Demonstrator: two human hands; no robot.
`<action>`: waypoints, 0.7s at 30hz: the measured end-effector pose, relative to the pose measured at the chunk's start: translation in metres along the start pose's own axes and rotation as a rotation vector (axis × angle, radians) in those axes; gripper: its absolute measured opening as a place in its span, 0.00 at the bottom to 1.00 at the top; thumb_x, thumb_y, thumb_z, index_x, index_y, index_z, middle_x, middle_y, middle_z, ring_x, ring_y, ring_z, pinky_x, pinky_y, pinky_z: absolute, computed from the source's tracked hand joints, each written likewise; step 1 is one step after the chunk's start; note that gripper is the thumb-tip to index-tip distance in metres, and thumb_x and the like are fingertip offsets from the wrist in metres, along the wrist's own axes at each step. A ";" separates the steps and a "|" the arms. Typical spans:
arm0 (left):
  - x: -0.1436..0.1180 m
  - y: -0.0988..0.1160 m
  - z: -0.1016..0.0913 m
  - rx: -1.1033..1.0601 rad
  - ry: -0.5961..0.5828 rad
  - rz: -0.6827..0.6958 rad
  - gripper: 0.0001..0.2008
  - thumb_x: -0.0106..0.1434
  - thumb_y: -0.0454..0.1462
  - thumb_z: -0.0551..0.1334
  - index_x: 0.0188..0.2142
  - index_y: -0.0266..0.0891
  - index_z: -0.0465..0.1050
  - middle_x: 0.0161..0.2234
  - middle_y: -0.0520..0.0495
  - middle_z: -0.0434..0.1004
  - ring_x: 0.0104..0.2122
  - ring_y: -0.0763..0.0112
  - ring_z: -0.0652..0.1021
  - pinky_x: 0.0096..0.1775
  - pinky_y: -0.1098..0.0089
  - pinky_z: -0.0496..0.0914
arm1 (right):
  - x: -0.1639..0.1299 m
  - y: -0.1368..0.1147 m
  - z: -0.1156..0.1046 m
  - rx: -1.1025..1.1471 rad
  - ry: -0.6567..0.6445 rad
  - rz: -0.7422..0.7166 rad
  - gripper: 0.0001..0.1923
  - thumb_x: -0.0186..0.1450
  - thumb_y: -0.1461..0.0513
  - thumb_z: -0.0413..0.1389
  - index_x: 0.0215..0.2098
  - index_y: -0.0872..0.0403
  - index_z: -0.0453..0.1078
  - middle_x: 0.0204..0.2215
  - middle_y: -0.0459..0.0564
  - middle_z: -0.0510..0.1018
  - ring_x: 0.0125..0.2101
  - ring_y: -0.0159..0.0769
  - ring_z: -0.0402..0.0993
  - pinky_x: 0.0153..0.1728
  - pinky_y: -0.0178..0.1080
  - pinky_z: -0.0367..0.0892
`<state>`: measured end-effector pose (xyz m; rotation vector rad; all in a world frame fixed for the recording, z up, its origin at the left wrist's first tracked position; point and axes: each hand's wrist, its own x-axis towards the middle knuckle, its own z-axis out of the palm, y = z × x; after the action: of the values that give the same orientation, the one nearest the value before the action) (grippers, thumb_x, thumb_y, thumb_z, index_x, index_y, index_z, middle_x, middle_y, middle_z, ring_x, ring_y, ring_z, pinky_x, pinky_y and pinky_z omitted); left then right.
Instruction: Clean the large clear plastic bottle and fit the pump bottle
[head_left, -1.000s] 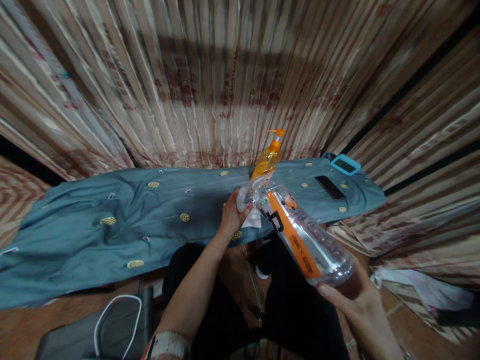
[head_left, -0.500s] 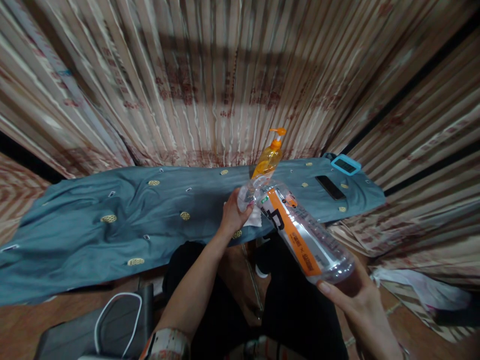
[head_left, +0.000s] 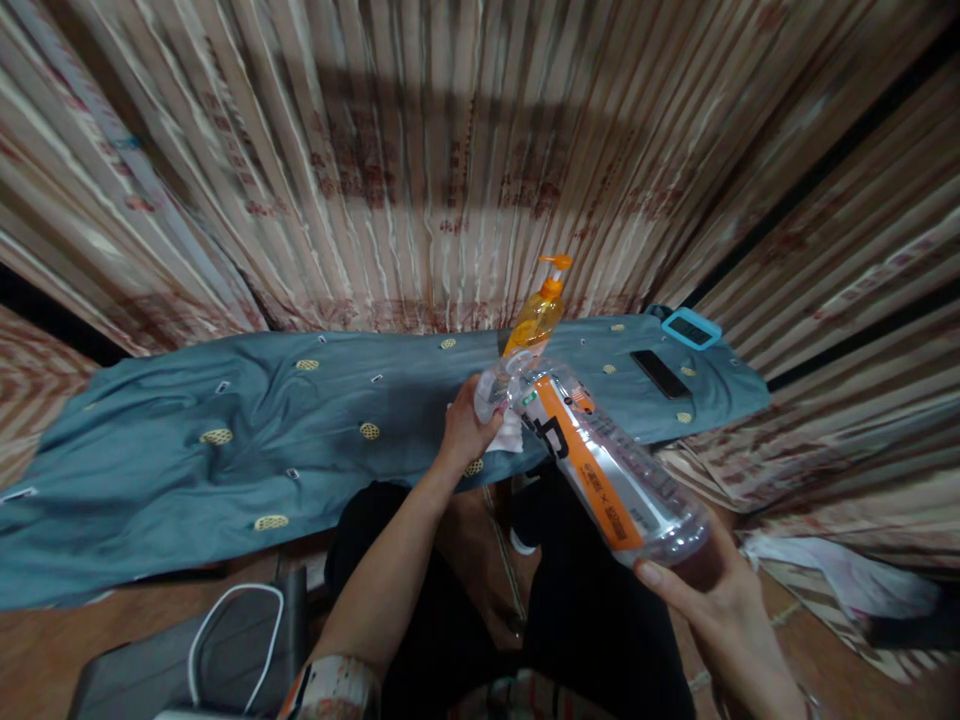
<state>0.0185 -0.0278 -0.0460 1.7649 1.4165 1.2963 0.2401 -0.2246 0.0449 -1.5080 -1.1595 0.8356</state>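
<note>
Nothing shifted, both hands [head_left: 465, 430] gripping ribbed clear plastic bottle [head_left: 600, 465]

Glossy clear plastic bottle [head_left: 607, 470], matt cloth [head_left: 225, 440]

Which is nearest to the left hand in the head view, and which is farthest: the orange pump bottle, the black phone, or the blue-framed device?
Measured from the left hand, which is at the neck of the clear bottle:
1. Orange pump bottle, standing just behind the hand on the blue cloth.
2. Black phone, lying further right on the cloth.
3. Blue-framed device, at the cloth's far right corner.
</note>
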 end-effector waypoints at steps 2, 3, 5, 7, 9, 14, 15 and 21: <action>0.000 0.000 0.000 0.000 0.002 -0.008 0.27 0.57 0.37 0.67 0.56 0.40 0.67 0.52 0.41 0.78 0.52 0.55 0.79 0.54 0.57 0.73 | -0.001 -0.002 0.002 0.016 0.028 -0.010 0.30 0.53 0.59 0.73 0.52 0.49 0.72 0.47 0.50 0.85 0.47 0.46 0.83 0.47 0.39 0.78; 0.000 0.000 0.000 0.002 0.002 -0.012 0.27 0.57 0.37 0.67 0.56 0.40 0.66 0.52 0.41 0.78 0.52 0.55 0.79 0.54 0.56 0.72 | -0.001 -0.002 0.003 0.026 0.051 -0.014 0.30 0.52 0.59 0.72 0.52 0.49 0.72 0.46 0.50 0.85 0.46 0.46 0.84 0.47 0.39 0.79; 0.000 0.000 0.000 0.006 -0.002 -0.014 0.27 0.57 0.37 0.67 0.56 0.39 0.66 0.52 0.40 0.78 0.53 0.54 0.78 0.55 0.56 0.72 | -0.001 -0.003 0.004 0.025 0.076 -0.007 0.30 0.51 0.59 0.73 0.51 0.49 0.72 0.46 0.50 0.86 0.45 0.45 0.84 0.46 0.38 0.79; 0.000 0.000 0.000 0.005 -0.005 -0.009 0.27 0.57 0.36 0.67 0.56 0.39 0.67 0.52 0.40 0.78 0.52 0.55 0.78 0.54 0.57 0.72 | -0.002 -0.003 0.004 0.005 0.082 0.005 0.30 0.51 0.59 0.73 0.51 0.49 0.73 0.45 0.50 0.86 0.44 0.45 0.84 0.45 0.38 0.79; 0.000 0.000 0.000 0.000 -0.002 -0.004 0.26 0.57 0.36 0.67 0.55 0.39 0.67 0.52 0.40 0.78 0.52 0.55 0.79 0.54 0.58 0.73 | -0.003 -0.003 0.004 0.004 0.083 -0.004 0.30 0.51 0.59 0.73 0.50 0.49 0.73 0.45 0.50 0.86 0.44 0.45 0.85 0.45 0.38 0.79; 0.000 0.002 -0.001 0.005 -0.003 0.001 0.26 0.57 0.36 0.67 0.55 0.37 0.67 0.51 0.40 0.79 0.51 0.55 0.79 0.53 0.58 0.73 | -0.004 -0.004 0.006 0.010 0.081 0.004 0.30 0.53 0.58 0.72 0.52 0.49 0.72 0.47 0.51 0.85 0.46 0.48 0.84 0.47 0.41 0.79; 0.000 0.003 -0.002 0.006 -0.006 0.000 0.25 0.57 0.36 0.66 0.54 0.38 0.67 0.51 0.40 0.79 0.51 0.55 0.79 0.53 0.58 0.73 | -0.004 -0.003 0.007 0.008 0.084 0.001 0.30 0.53 0.57 0.72 0.52 0.49 0.72 0.47 0.51 0.85 0.46 0.48 0.84 0.47 0.42 0.79; 0.000 0.004 -0.002 0.016 0.003 -0.013 0.25 0.56 0.36 0.67 0.54 0.40 0.67 0.50 0.42 0.79 0.50 0.56 0.80 0.52 0.58 0.73 | -0.003 0.001 0.009 0.007 0.120 -0.030 0.31 0.51 0.56 0.73 0.52 0.49 0.73 0.46 0.51 0.86 0.45 0.48 0.84 0.45 0.40 0.79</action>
<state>0.0186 -0.0293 -0.0421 1.7622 1.4418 1.2850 0.2311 -0.2250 0.0417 -1.5110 -1.0874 0.7186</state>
